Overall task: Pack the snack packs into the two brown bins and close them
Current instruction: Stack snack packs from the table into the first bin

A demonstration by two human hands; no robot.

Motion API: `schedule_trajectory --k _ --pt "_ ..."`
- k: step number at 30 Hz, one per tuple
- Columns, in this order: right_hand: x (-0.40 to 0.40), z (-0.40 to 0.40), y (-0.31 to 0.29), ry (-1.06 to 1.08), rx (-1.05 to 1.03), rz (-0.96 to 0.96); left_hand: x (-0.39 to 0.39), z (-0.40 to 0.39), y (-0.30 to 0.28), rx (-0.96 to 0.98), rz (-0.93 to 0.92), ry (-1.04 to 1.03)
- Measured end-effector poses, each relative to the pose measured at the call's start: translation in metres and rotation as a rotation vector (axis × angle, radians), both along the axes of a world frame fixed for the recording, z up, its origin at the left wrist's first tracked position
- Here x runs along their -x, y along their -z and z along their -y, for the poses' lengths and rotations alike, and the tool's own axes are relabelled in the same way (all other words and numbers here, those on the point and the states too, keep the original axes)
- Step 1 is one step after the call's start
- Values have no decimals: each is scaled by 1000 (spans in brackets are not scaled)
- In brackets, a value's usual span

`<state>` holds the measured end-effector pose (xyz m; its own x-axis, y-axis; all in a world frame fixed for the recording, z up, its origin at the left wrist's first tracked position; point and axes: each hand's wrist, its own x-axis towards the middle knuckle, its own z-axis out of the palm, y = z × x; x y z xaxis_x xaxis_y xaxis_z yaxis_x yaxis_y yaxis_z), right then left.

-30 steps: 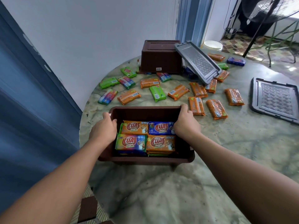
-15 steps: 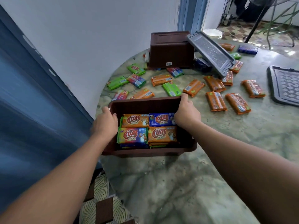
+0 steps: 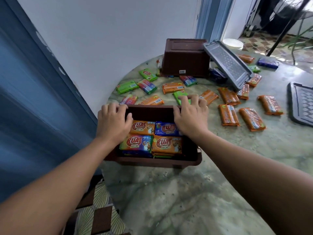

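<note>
A brown bin (image 3: pixel 152 162) sits at the near left edge of the round table, holding stacked orange, blue and rainbow snack packs (image 3: pixel 166 145). My left hand (image 3: pixel 113 121) grips the bin's far-left corner, thumb inside. Over the far rim near the right corner, my right hand (image 3: pixel 189 117) curls its fingers. A second brown bin (image 3: pixel 184 58) stands upside down at the back. Several loose packs lie between the bins, such as an orange pack (image 3: pixel 228 115) and a green pack (image 3: pixel 127 87).
A grey lid (image 3: pixel 228 65) leans against the upturned bin; another lid (image 3: pixel 301 104) lies flat at the right edge. The marbled table (image 3: pixel 186 192) ends just left of the near bin. A blue door (image 3: pixel 33 107) and white wall stand at the left.
Both hands have slid from the bin's sides forward onto its far rim and corners. The bin sits a little closer to the loose packs than before.
</note>
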<state>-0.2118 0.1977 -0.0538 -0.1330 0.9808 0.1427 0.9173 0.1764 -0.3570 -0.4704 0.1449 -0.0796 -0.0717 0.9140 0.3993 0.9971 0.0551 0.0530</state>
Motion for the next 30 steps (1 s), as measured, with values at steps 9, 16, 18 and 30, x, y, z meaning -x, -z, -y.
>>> schedule_trajectory --k 9,16,18,30 --pt "52 -100 -8 -319 251 -22 15 -107 -27 283 333 -105" --pt "99 -149 14 -415 467 163 42 -171 -2 655 188 -144" --pt "108 -162 22 -433 462 252 45 -183 6 714 168 -155" --pt "110 -166 53 -377 441 506 43 -200 51 828 142 -238"
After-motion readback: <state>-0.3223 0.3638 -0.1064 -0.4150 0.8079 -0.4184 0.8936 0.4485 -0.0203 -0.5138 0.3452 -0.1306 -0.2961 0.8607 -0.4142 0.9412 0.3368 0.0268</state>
